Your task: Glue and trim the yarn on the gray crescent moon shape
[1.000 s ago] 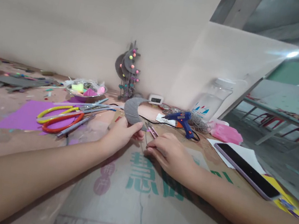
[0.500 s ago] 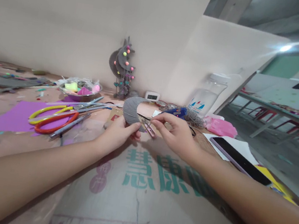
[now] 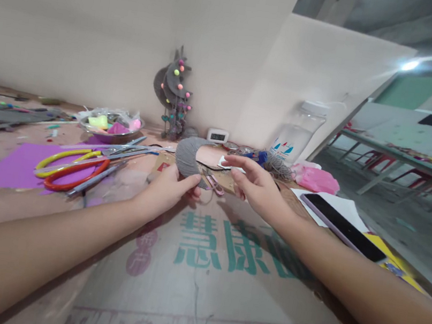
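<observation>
Between the thumb and fingers of my left hand (image 3: pixel 175 183) is a crescent wrapped in grey yarn (image 3: pixel 188 157), held above the cardboard. A strand of yarn hangs at its lower tip. Just right of that tip lies a small pair of pink-handled scissors (image 3: pixel 216 185). My right hand (image 3: pixel 253 181) hovers to the right of the crescent, thumb and fingers apart, nothing visible between them. Behind it sit a blue glue gun (image 3: pixel 259 156) and a ball of grey yarn (image 3: pixel 279 167), both partly covered.
Red and yellow scissors (image 3: pixel 77 169) lie on purple sheets (image 3: pixel 8 166) at left, near a metal bowl (image 3: pixel 112 138). A grey moon ornament (image 3: pixel 173 90) leans on the wall beside a small clock (image 3: pixel 217 136). At right are a water bottle (image 3: pixel 297 133) and a phone (image 3: pixel 342 227).
The fingers of my right hand have spread from a pinch and moved slightly away from the crescent. My left hand keeps its hold. The whole view has shifted a little.
</observation>
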Demonstrator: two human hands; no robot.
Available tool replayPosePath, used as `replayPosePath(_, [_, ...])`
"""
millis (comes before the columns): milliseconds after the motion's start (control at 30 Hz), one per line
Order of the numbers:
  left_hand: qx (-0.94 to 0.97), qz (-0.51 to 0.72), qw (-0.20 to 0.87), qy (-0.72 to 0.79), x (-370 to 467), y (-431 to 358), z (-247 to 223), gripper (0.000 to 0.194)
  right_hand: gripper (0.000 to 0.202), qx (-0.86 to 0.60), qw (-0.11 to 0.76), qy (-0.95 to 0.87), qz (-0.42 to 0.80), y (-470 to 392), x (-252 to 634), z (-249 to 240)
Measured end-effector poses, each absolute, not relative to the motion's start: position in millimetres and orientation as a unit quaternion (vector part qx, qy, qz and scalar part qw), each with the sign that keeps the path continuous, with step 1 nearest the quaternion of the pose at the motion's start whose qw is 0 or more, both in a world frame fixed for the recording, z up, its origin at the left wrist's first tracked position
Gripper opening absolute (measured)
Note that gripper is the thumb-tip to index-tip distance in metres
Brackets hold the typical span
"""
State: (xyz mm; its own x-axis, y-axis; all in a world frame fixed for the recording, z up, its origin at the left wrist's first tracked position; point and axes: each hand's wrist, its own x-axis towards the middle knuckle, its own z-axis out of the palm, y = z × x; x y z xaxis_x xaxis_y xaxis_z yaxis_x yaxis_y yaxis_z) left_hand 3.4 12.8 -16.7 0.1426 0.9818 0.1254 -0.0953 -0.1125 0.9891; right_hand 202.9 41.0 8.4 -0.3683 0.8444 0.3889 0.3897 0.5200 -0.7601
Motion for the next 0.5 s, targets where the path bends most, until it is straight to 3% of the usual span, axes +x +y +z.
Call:
replayPosePath(233, [0.536, 0.507, 0.537, 0.408, 3, 13, -15, 0.017, 0.042, -0.384, 0.314, -0.775, 0.392, 22, 200, 2])
replayPosePath(367, [0.537, 0.508, 0.539, 0.403, 4, 13, -14, 0.016, 0.047, -0.362, 0.299, -0.808, 0.358, 23, 199, -7])
replayPosePath(500, [0.550, 0.512, 0.520, 0.406, 4, 13, -16, 0.017, 0.037, -0.362, 0.294, -0.827, 0.314, 18, 197, -9])
